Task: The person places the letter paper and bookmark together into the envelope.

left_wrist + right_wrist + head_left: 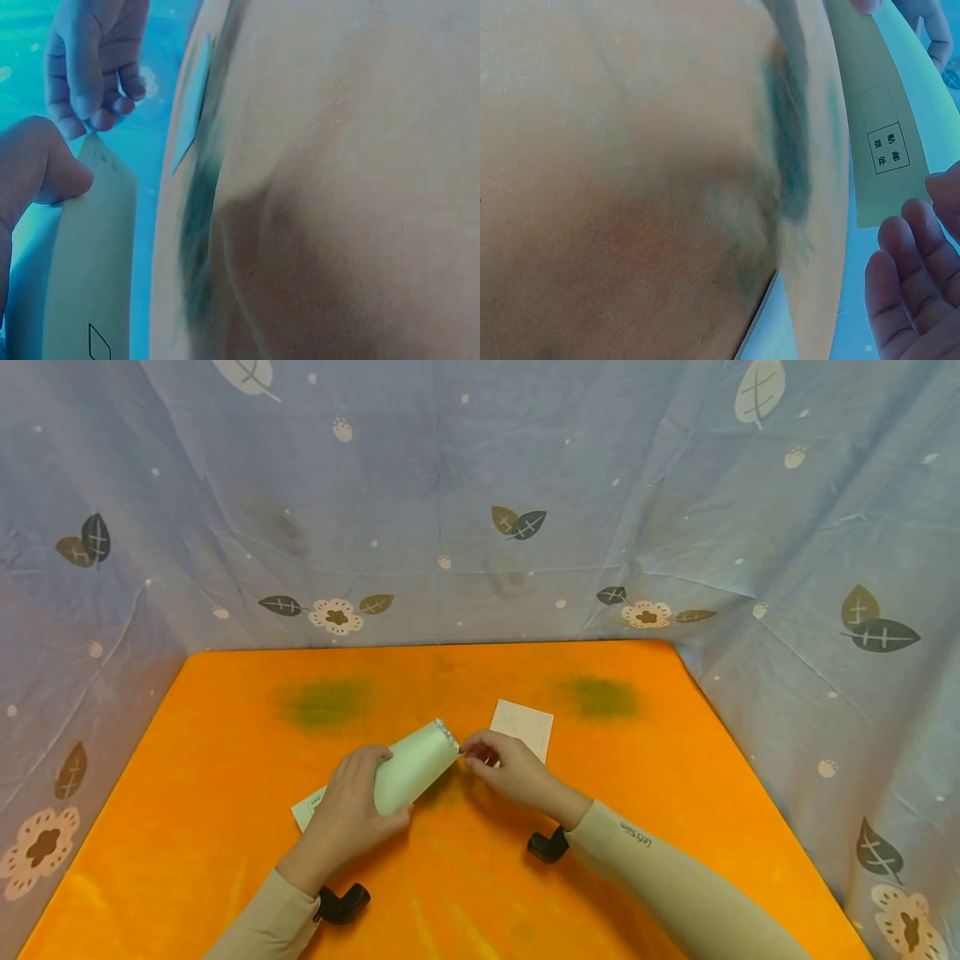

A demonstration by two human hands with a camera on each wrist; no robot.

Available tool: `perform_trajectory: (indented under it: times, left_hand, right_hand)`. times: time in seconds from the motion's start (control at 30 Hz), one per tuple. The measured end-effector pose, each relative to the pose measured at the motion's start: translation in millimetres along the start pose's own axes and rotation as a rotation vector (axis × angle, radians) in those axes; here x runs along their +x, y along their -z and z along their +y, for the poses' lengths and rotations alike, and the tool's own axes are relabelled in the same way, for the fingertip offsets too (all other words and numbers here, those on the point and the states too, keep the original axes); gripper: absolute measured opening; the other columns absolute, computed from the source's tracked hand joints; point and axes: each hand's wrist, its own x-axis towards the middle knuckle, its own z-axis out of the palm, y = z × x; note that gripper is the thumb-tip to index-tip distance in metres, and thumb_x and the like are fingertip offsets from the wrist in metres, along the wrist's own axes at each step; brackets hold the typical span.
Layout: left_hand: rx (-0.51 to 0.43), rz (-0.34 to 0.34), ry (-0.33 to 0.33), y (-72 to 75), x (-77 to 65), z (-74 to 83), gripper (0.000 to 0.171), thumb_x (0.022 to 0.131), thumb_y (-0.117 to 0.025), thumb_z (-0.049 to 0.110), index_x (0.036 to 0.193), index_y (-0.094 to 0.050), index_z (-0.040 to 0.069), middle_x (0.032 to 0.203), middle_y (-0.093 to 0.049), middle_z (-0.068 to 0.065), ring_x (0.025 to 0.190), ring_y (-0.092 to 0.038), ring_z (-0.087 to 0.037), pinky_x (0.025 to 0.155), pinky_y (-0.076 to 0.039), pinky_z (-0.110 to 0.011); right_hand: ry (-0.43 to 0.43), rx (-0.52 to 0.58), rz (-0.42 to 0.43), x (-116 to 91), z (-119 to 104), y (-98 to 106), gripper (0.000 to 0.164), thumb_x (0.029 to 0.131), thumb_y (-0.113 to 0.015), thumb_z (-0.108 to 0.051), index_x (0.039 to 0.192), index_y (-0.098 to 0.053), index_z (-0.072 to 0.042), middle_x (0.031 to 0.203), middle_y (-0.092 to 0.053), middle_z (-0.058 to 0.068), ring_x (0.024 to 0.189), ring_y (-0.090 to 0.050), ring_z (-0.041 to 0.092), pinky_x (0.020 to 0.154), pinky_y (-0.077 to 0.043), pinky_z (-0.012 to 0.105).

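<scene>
A pale green paper envelope (416,768), bowed into a curve, is in my left hand (352,802), thumb on one edge and fingers on the other. A strip of speckled pattern shows along its right end. My right hand (517,772) pinches the corner of that end between thumb and fingertips, as the left wrist view also shows. On the envelope's underside a printed stamp box (889,148) is visible in the right wrist view. A pale green printed corner (306,810) sticks out left of my left hand, the rest hidden by the hand.
A white card (525,724) lies on the orange cloth-covered table (225,735) just behind my right hand. Two greenish patches mark the cloth toward the back. Grey-blue curtains (450,460) with leaf and flower prints enclose the table behind and on both sides.
</scene>
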Motion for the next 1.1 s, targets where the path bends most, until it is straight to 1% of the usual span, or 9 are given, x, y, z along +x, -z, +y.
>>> perform_trajectory:
  times: [0.13, 0.3, 0.43, 0.57, 0.67, 0.77, 0.83, 0.93, 1.1]
  left_hand:
    - [-0.002, 0.001, -0.002, 1.6, -0.3, 0.3, 0.074, 0.072, -0.078, 0.042, 0.128, -0.043, 0.007, 0.12, -0.051, -0.011, 0.102, -0.048, -0.027, 0.081, -0.044, -0.042]
    - [-0.004, 0.01, -0.016, 2.6, 0.8, 0.6, 0.074, 0.072, -0.078, 0.041, 0.128, -0.043, 0.008, 0.121, -0.051, -0.011, 0.103, -0.048, -0.027, 0.082, -0.043, -0.043]
    - [-0.008, 0.02, -0.031, 3.2, 1.3, 0.9, 0.074, 0.071, -0.078, 0.041, 0.127, -0.043, 0.008, 0.12, -0.05, -0.011, 0.104, -0.047, -0.026, 0.083, -0.042, -0.042]
    - [-0.005, 0.035, -0.055, 3.8, 1.4, 1.4, 0.074, 0.07, -0.079, 0.04, 0.126, -0.044, 0.008, 0.119, -0.051, -0.01, 0.104, -0.048, -0.025, 0.084, -0.042, -0.042]
    - [-0.002, 0.046, -0.077, 4.2, 1.5, 2.5, 0.073, 0.069, -0.079, 0.039, 0.125, -0.044, 0.009, 0.118, -0.05, -0.009, 0.103, -0.048, -0.024, 0.085, -0.041, -0.042]
    - [0.005, 0.055, -0.117, 4.8, 2.3, 4.2, 0.072, 0.068, -0.079, 0.039, 0.124, -0.044, 0.009, 0.118, -0.05, -0.009, 0.103, -0.048, -0.024, 0.085, -0.041, -0.043]
    - [0.017, 0.061, -0.151, 5.2, 3.3, 5.4, 0.071, 0.069, -0.078, 0.038, 0.123, -0.044, 0.009, 0.118, -0.049, -0.009, 0.103, -0.048, -0.025, 0.085, -0.042, -0.044]
    - [0.046, 0.068, -0.208, 5.8, 4.4, 6.9, 0.069, 0.069, -0.077, 0.036, 0.123, -0.044, 0.008, 0.121, -0.048, -0.011, 0.105, -0.048, -0.028, 0.089, -0.041, -0.046]
    - [0.089, 0.077, -0.288, 5.3, 4.6, 7.3, 0.069, 0.068, -0.079, 0.033, 0.122, -0.046, 0.006, 0.128, -0.047, -0.015, 0.11, -0.047, -0.034, 0.096, -0.037, -0.05]
  right_hand:
    - [0.023, -0.01, 0.027, 1, 0, 0, 0.013, 0.094, -0.065, -0.017, 0.106, -0.065, -0.013, 0.096, -0.063, -0.01, 0.084, -0.058, 0.006, 0.074, -0.051, 0.027]
    - [0.007, 0.013, 0.059, 2, 1, 1, 0.012, 0.093, -0.065, -0.018, 0.105, -0.066, -0.015, 0.101, -0.061, -0.008, 0.088, -0.058, 0.007, 0.075, -0.052, 0.027]
    - [-0.015, 0.022, 0.053, 2, 4, 1, 0.012, 0.096, -0.061, -0.016, 0.107, -0.066, -0.014, 0.104, -0.063, -0.002, 0.09, -0.059, 0.009, 0.078, -0.051, 0.028]
    - [-0.062, 0.06, 0.04, 2, 5, 1, 0.016, 0.1, -0.052, -0.015, 0.109, -0.066, -0.015, 0.106, -0.064, 0.007, 0.088, -0.061, 0.015, 0.075, -0.052, 0.031]
    - [-0.125, 0.137, 0.032, 3, 4, 2, 0.018, 0.102, -0.051, -0.021, 0.107, -0.067, -0.016, 0.103, -0.066, 0.009, 0.088, -0.063, 0.023, 0.074, -0.054, 0.035]
    - [-0.179, 0.225, 0.03, 5, 5, 2, 0.02, 0.101, -0.052, -0.027, 0.105, -0.068, -0.015, 0.1, -0.068, 0.006, 0.091, -0.064, 0.029, 0.077, -0.055, 0.04]
    - [-0.207, 0.28, 0.021, 5, 4, 3, 0.021, 0.1, -0.054, -0.027, 0.105, -0.068, -0.013, 0.099, -0.068, 0.004, 0.092, -0.064, 0.033, 0.079, -0.054, 0.045]
    - [-0.244, 0.322, -0.003, 5, 6, 5, 0.021, 0.099, -0.056, -0.025, 0.106, -0.069, -0.01, 0.098, -0.068, 0.003, 0.092, -0.063, 0.035, 0.079, -0.053, 0.049]
    - [-0.315, 0.357, -0.066, 7, 10, 7, 0.02, 0.097, -0.059, -0.025, 0.106, -0.071, -0.01, 0.098, -0.068, 0.005, 0.091, -0.062, 0.035, 0.079, -0.053, 0.047]
